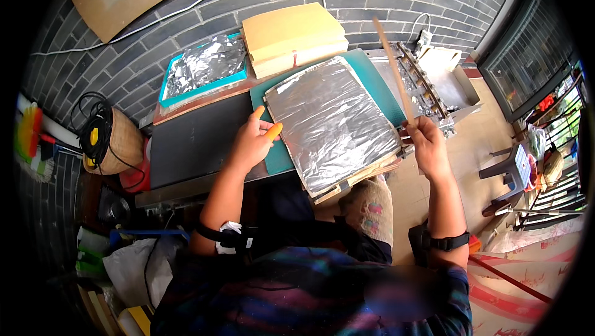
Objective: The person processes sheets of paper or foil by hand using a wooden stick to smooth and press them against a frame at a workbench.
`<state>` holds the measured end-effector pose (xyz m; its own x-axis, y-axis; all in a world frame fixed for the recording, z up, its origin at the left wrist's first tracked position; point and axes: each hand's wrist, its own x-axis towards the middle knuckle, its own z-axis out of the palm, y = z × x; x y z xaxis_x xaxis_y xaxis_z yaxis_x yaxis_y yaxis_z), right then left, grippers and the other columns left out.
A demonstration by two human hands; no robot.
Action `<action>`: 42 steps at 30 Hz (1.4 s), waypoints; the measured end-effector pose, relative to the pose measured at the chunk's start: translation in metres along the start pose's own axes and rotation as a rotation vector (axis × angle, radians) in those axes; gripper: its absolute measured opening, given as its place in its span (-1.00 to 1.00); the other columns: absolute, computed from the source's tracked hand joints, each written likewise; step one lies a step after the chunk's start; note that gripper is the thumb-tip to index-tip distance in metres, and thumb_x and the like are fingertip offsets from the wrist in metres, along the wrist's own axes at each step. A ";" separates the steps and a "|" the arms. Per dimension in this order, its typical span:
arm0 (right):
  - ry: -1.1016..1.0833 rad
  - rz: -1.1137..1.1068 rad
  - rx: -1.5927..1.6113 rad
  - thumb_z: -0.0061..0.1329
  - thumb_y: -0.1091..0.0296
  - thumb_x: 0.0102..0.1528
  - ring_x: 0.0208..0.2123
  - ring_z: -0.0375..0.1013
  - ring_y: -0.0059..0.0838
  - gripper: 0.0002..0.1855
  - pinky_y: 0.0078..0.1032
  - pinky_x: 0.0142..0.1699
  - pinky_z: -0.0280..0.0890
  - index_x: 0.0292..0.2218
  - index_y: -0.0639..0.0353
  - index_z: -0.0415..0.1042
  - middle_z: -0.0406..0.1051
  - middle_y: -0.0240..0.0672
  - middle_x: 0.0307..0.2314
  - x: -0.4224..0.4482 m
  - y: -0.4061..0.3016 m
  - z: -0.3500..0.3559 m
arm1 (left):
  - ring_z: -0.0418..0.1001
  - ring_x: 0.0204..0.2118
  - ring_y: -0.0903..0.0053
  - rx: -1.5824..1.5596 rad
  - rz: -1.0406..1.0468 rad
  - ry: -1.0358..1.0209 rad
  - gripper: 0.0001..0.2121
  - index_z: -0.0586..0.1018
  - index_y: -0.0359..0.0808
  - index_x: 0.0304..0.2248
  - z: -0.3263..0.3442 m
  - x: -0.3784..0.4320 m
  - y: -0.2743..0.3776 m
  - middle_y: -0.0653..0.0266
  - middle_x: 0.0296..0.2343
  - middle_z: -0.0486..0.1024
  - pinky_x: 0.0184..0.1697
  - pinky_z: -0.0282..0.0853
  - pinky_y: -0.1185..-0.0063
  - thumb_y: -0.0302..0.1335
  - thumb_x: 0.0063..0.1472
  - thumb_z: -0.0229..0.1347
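Note:
A thin wooden stick stands up and leans left from my right hand, whose fingers close around its lower end. In front of me, a large wrinkled sheet of silver foil lies over a stack of paper sheets whose edges show at the near side. My left hand is beside the left edge of the foil, with its fingers apart and nothing seen in them. Orange finger cots cover its thumb and a finger; whether they touch the stack's edge I cannot tell. Beneath the stack lies a green cutting mat.
Behind the stack are a thick block of yellow paper and a blue tray heaped with foil scraps. A metal device with a row of knobs stands at right, near an open box. A plastic stool stands farther right.

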<state>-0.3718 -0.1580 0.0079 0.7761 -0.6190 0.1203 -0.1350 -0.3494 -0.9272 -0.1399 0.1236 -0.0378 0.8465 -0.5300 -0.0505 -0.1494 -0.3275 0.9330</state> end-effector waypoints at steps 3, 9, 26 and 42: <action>-0.051 0.063 0.070 -0.19 0.45 0.17 -0.48 0.27 -0.67 -0.86 -0.64 -0.32 0.22 -0.39 0.30 0.36 0.35 -0.43 -0.53 -0.001 0.001 0.006 | 0.47 -0.47 0.55 0.069 -0.031 -0.009 -0.29 0.05 -0.51 0.13 0.000 0.012 0.007 0.17 -0.42 0.51 -0.34 0.37 0.59 -0.30 0.15 0.14; -0.124 0.076 0.130 -0.17 0.49 0.15 -0.59 0.34 -0.62 -0.86 -0.61 -0.48 0.27 -0.41 0.38 0.34 0.35 -0.36 -0.62 -0.025 -0.016 0.011 | 0.46 -0.29 0.51 -0.191 0.213 -0.123 -0.29 0.02 -0.51 0.13 0.026 0.069 0.000 0.05 -0.26 0.50 -0.25 0.37 0.61 -0.34 0.16 0.13; -0.672 0.177 0.277 -0.21 0.45 0.17 -0.52 0.42 -0.54 -0.86 -0.58 -0.44 0.35 -0.29 0.33 0.35 0.40 -0.27 -0.54 -0.068 -0.042 0.121 | 0.35 0.00 0.24 0.207 0.033 0.329 -0.36 0.12 -0.49 0.10 -0.026 -0.015 -0.024 -0.17 -0.03 0.31 -0.03 0.32 0.44 -0.36 0.13 0.12; -0.322 0.210 -0.123 -0.13 0.73 -0.06 -0.57 0.27 -0.67 -0.68 -0.68 -0.45 0.18 -0.21 0.39 0.42 0.31 -0.41 -0.62 -0.113 -0.041 -0.038 | 0.45 -0.22 0.49 0.290 0.274 0.391 -0.49 0.23 -0.40 0.04 -0.011 -0.010 -0.019 0.11 -0.19 0.47 -0.20 0.36 0.60 -0.56 0.10 0.09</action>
<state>-0.4776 -0.1003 0.0456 0.8746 -0.4404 -0.2027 -0.3687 -0.3327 -0.8680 -0.1397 0.1435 -0.0509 0.8753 -0.3141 0.3677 -0.4783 -0.4498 0.7543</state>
